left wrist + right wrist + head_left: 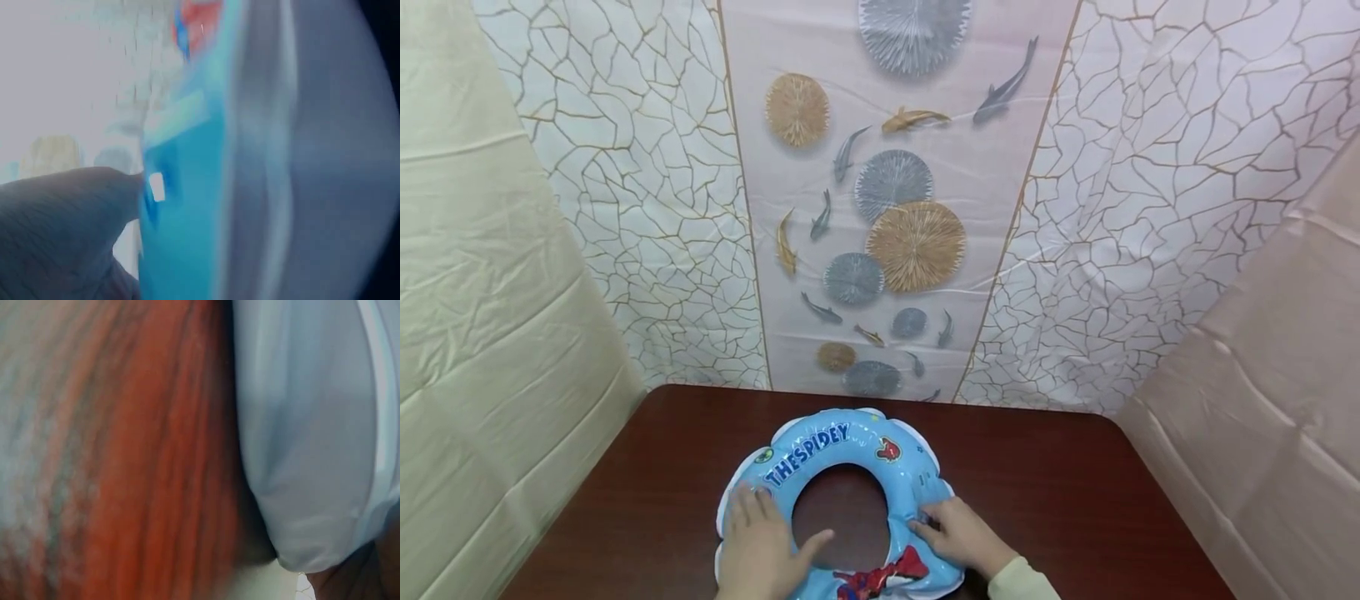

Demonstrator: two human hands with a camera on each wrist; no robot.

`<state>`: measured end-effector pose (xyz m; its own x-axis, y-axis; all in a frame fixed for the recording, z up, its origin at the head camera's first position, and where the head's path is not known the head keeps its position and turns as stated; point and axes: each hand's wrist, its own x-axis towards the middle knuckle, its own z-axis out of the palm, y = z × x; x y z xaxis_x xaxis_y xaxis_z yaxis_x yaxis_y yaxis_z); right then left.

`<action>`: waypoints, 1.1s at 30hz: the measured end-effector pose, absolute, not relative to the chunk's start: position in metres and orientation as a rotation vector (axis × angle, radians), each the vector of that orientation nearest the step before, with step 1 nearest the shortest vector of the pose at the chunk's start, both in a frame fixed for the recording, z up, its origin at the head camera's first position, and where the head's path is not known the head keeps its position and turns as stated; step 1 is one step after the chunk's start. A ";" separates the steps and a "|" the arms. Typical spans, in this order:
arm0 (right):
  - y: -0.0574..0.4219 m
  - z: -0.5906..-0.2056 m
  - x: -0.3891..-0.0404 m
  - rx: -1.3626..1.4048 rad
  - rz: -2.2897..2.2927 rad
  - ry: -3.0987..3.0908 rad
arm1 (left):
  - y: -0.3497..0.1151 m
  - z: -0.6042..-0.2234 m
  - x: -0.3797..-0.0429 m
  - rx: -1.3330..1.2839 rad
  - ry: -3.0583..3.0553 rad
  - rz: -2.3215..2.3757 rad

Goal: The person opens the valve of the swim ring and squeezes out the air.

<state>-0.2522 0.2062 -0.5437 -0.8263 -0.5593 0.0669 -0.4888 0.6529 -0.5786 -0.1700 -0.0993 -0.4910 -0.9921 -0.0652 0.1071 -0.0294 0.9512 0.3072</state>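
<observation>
Left hand (762,546), fingers extended, lies against the left side of a blue inflatable swim ring (859,435) lettered "THESPIDEY" on the reddish-brown desk (1045,492), while the right hand (964,535), fingers bent, grips its right side.

Swim ring (912,477) on the table (1045,508), cloth backdrop (880,208) behind.

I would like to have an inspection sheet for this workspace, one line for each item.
Surface: dark brown table, rounded far corners.
Job's things: blue inflatable ring, lettered THESPIDEY; full contact with the table unclear.
Clutter: nothing seen.
Hands: left hand spread at the ring's left side; right hand appears to grip its right side.
Cables: nothing seen.
Surroundings: patterned backdrop behind, creased plain drapes on both sides.
</observation>
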 end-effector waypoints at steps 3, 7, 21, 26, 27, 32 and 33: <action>0.207 -0.542 -0.251 -0.883 -0.919 2.748 | -0.109 -0.496 -0.175 0.139 -3.054 -0.559; 0.207 -0.542 -0.251 -0.929 -0.944 2.760 | -0.107 -0.509 -0.181 0.138 -3.115 -0.748; 0.210 -0.549 -0.250 -0.896 -1.001 2.735 | -0.086 -0.526 -0.186 -0.130 -3.212 -0.890; 0.206 -0.547 -0.251 -0.917 -1.026 2.697 | -0.085 -0.530 -0.188 -0.289 -3.156 -0.725; 0.206 -0.547 -0.251 -0.912 -1.032 2.689 | -0.085 -0.531 -0.188 -0.324 -3.136 -0.679; 0.208 -0.546 -0.249 -0.872 -1.074 2.656 | -0.079 -0.529 -0.191 -0.416 -3.121 -0.544; 0.208 -0.546 -0.248 -0.871 -1.075 2.654 | -0.078 -0.528 -0.191 -0.424 -3.132 -0.525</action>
